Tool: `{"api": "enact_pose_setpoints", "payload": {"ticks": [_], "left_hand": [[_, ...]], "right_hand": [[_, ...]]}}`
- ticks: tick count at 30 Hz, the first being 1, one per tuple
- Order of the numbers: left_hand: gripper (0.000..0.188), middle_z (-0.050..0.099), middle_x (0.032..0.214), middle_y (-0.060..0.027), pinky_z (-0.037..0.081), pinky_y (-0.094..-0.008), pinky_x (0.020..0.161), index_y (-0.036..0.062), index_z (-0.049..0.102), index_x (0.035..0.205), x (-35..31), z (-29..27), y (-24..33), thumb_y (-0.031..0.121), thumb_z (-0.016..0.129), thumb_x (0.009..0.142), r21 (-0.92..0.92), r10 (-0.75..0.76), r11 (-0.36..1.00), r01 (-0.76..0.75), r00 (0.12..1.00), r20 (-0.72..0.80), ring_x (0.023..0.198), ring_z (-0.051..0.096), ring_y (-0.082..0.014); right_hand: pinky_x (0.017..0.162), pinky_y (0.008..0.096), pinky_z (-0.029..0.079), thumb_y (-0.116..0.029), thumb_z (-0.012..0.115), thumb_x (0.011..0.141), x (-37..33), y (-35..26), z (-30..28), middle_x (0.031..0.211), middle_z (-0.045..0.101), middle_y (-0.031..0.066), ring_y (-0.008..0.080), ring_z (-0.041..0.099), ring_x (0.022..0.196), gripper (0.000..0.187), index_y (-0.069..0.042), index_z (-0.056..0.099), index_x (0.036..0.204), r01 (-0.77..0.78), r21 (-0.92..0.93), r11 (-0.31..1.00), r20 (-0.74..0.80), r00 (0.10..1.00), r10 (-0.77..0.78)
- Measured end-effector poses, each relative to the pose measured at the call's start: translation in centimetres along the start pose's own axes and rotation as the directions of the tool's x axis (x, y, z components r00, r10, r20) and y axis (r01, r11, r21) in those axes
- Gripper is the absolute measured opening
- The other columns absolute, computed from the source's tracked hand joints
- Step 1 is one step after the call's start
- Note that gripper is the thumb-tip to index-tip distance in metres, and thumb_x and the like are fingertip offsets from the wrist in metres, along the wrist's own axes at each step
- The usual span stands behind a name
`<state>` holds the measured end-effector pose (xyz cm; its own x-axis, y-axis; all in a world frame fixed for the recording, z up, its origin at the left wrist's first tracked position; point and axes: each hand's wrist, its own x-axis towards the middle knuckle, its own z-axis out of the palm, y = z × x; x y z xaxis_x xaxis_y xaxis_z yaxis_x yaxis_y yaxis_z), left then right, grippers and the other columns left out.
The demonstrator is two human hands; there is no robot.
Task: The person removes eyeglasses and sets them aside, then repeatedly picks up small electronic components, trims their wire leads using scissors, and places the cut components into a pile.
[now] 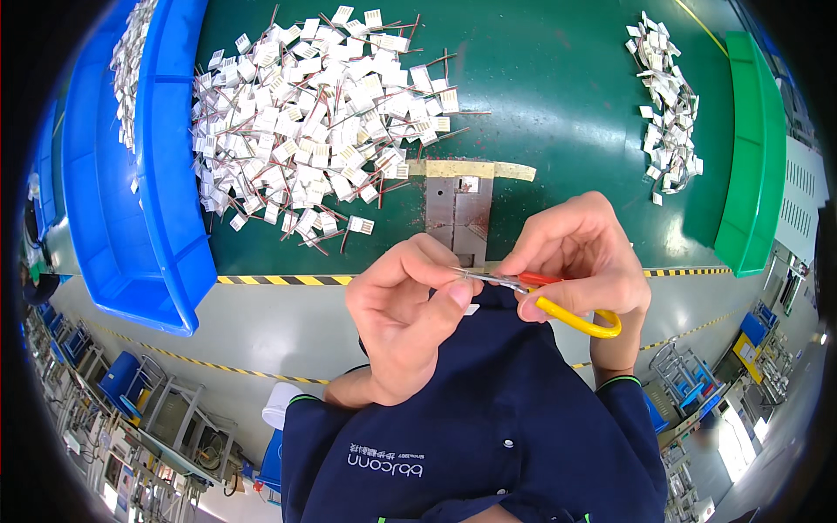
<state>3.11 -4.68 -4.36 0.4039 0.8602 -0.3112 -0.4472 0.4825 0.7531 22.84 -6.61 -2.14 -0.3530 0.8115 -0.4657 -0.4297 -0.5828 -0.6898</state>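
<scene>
My right hand [602, 266] is closed around a small cutting tool [571, 319] with yellow and red handles and thin metal jaws. The jaws point left and reach the fingertips of my left hand [403, 309]. There, thumb and forefinger pinch something small and mostly hidden; a white corner [472, 309] shows just below the thumb. Both hands are raised in front of my dark blue shirt, at the table's near edge. Beyond them, a flat metal fixture [442, 213] lies on the green table [558, 113], with a strip of tan tape [514, 171] across its far end.
A large heap of white flat connectors with thin dark red wires [305, 122] covers the table's left. A smaller pile of them [670, 109] lies at the right. Blue bins [170, 174] stand on the left, a green bin [751, 157] on the right. Striped tape [288, 280] marks the near edge.
</scene>
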Motion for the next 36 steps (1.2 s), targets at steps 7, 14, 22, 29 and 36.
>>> {"api": "enact_pose_setpoints", "payload": {"ticks": [7, 14, 22, 29, 36], "left_hand": [[0.011, 0.053, 0.069, -0.0081, 0.042, -0.0266, 0.064, 0.0024, 0.052, 0.074, 0.1, 0.8, 0.3, 0.004, 0.063, 0.076, 0.106, -0.032, 0.994, 0.039, 0.997, -0.072, 0.067, 0.051, -0.0163], [0.011, 0.052, 0.068, -0.0077, 0.041, -0.0266, 0.063, 0.0022, 0.052, 0.073, 0.4, 1.2, 0.3, 0.003, 0.062, 0.076, 0.112, -0.015, 0.993, 0.022, 0.998, -0.059, 0.066, 0.051, -0.0167], [0.007, 0.055, 0.07, -0.009, 0.044, -0.0245, 0.062, -0.0007, 0.056, 0.077, 0.7, -0.2, 1.5, -0.002, 0.063, 0.077, 0.109, 0.189, 0.977, -0.181, 0.98, -0.06, 0.066, 0.053, -0.0158], [0.005, 0.056, 0.076, -0.0097, 0.045, -0.0269, 0.068, -0.0023, 0.059, 0.081, 2.1, -2.7, 3.5, -0.006, 0.061, 0.079, 0.51, 0.522, 0.758, -0.407, 0.847, -0.1, 0.07, 0.054, -0.016], [0.004, 0.058, 0.08, -0.0097, 0.045, -0.0262, 0.072, -0.0042, 0.06, 0.083, 2.8, -3.4, 3.8, -0.007, 0.06, 0.08, 0.583, 0.54, 0.717, -0.383, 0.833, -0.117, 0.074, 0.055, -0.0154]], "right_hand": [[0.045, 0.0144, 0.041, 0.012, 0.063, 0.074, -0.1, 0.3, -0.4, 0.076, 0.068, 0.0153, 0.0088, 0.063, 0.061, 0.018, 0.01, 0.063, 0.091, -0.004, -0.02, 1.0, -0.004, 1.0, 0.004], [0.039, 0.0166, 0.038, 0.014, 0.058, 0.076, -0.4, 0.0, -0.7, 0.075, 0.067, 0.0169, 0.0094, 0.057, 0.048, 0.018, 0.01, 0.062, 0.093, 0.123, 0.063, 0.99, -0.02, 0.992, -0.122], [0.048, 0.016, 0.042, 0.008, 0.059, 0.079, -0.1, -1.0, -1.1, 0.076, 0.067, 0.0086, 0.0049, 0.059, 0.06, 0.021, 0.004, 0.056, 0.099, 0.184, -0.421, 0.888, -0.475, 0.789, -0.389], [0.057, 0.0201, 0.048, 0.002, 0.068, 0.074, 0.4, -4.5, -5.5, 0.08, 0.068, 0.0103, 0.0106, 0.064, 0.068, 0.03, 0.004, 0.056, 0.101, -0.179, -0.871, 0.458, -0.489, 0.221, -0.844], [0.06, 0.0301, 0.052, -0.003, 0.071, 0.073, 2.1, -5.4, -8.3, 0.08, 0.067, 0.0155, 0.0265, 0.066, 0.066, 0.029, 0.002, 0.056, 0.098, -0.356, -0.912, 0.205, -0.301, 0.242, -0.922]]}}
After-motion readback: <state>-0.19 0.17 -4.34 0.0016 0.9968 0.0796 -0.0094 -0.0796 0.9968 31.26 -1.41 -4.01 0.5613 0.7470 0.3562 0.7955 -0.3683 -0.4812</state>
